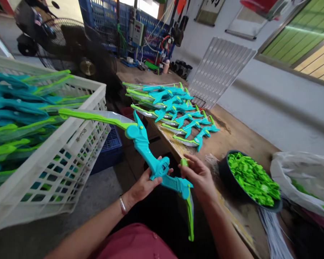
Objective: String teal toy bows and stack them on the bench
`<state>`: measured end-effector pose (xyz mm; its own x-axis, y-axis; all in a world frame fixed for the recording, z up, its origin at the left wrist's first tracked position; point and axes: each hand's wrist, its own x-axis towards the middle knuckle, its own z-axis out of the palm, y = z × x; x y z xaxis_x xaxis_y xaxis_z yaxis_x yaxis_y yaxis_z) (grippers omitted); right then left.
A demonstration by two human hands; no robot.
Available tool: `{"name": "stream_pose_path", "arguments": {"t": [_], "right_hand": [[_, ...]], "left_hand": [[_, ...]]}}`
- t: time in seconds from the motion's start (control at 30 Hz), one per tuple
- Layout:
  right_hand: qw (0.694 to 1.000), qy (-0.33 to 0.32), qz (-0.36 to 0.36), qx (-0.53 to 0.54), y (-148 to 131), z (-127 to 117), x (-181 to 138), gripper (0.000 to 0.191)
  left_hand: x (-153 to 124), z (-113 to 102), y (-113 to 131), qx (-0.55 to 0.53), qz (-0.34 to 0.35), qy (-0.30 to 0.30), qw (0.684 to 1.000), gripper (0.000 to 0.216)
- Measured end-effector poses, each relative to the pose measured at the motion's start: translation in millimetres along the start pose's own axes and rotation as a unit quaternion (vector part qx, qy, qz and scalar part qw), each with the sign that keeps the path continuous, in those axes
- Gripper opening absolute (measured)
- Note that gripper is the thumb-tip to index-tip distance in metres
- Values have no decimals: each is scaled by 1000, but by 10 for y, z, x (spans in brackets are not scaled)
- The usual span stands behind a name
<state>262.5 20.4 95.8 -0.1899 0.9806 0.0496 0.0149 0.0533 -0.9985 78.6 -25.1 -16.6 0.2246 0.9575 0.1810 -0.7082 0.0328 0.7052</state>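
Observation:
My left hand (144, 185) is wrapped around the middle of a toy bow (145, 149), which has a turquoise body and lime-green limbs. The bow lies slantwise in front of me, one limb toward the crate and the other pointing down. A recess with a dark slot shows in the round part of its grip. Just right of that recess, my right hand (198, 174) pinches a small green plastic piece (184, 163) between thumb and fingers. The piece appears apart from the bow's grip.
Several strung toy bows (175, 104) lie on the wooden table (232, 144). To the right are a black basin (224, 171) of green pieces and a white plastic bag (291, 163). A white crate (70, 158) of bows stands left, with a fan (70, 46) behind it.

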Motion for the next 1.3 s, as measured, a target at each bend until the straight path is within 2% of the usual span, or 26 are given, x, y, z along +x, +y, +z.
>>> {"name": "stream_pose_path", "arguments": {"t": [0.1, 0.2, 0.37, 0.53, 0.67, 0.87, 1.13, 1.3], "right_hand": [[997, -53, 62, 15, 250, 206, -121, 50], [995, -38, 94, 10, 421, 297, -253, 39], [997, 11, 44, -68, 530, 294, -422, 26], [994, 19, 47, -98, 642, 281, -479, 23], [993, 25, 39, -111, 739, 290, -501, 22], [984, 37, 6, -175, 791, 269, -528, 16], [966, 44, -55, -248, 794, 292, -558, 11], [954, 42, -73, -289, 793, 313, -560, 9]], "left_hand": [[-210, -98, -154, 95, -40, 38, 994, 83], [-340, -153, -227, 169, -66, 43, 983, 84], [-372, -173, -284, 202, -87, 35, 975, 84], [-370, -194, -308, 227, -93, 83, 966, 87], [-397, -191, -338, 195, -121, 109, 967, 82], [-402, -133, -318, 176, -120, 103, 972, 65], [-392, -127, -297, 198, -116, 97, 968, 60], [-377, -118, -311, 184, -117, 113, 969, 63]]}}
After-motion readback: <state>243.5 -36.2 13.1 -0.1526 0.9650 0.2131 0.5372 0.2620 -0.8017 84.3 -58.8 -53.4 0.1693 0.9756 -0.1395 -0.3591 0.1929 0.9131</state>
